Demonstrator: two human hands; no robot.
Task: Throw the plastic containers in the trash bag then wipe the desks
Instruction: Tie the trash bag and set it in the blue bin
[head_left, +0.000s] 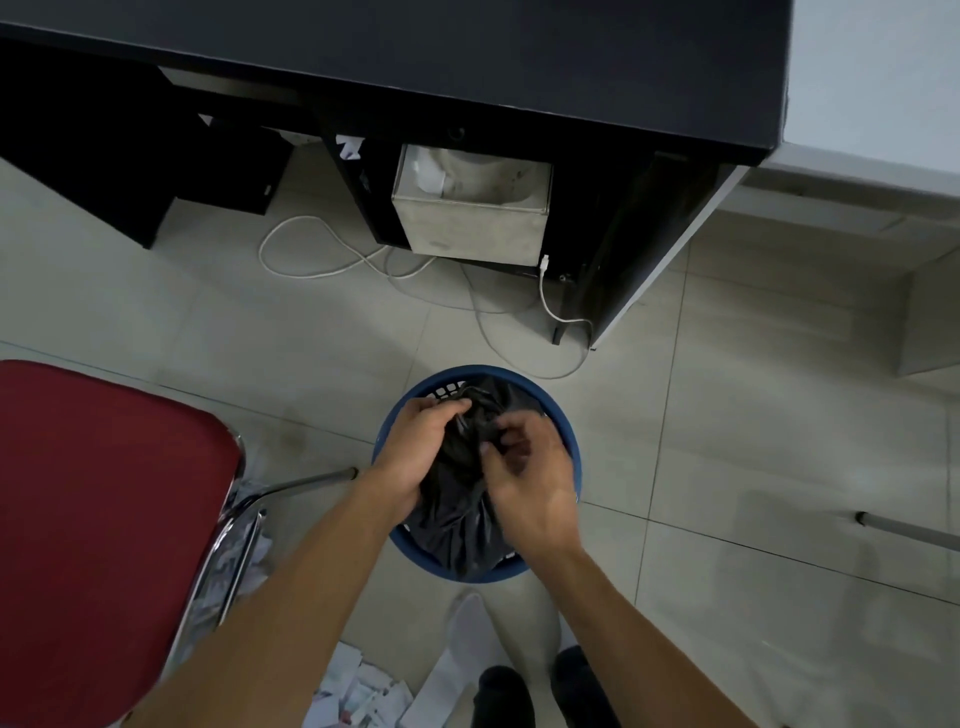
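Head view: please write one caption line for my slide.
Left hand and right hand grip the black trash bag in a blue basket on the floor, beside a red chair.

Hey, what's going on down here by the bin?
A person stands over a blue basket on the floor beside a red chair. The left hand and right hand both grip the bunched top of the black trash bag sitting inside it. Paper scraps lie near the feet.

floor (753, 441) | blue basket (483, 370) | red chair (104, 519) | white cable (542, 288) | paper scraps (363, 691)
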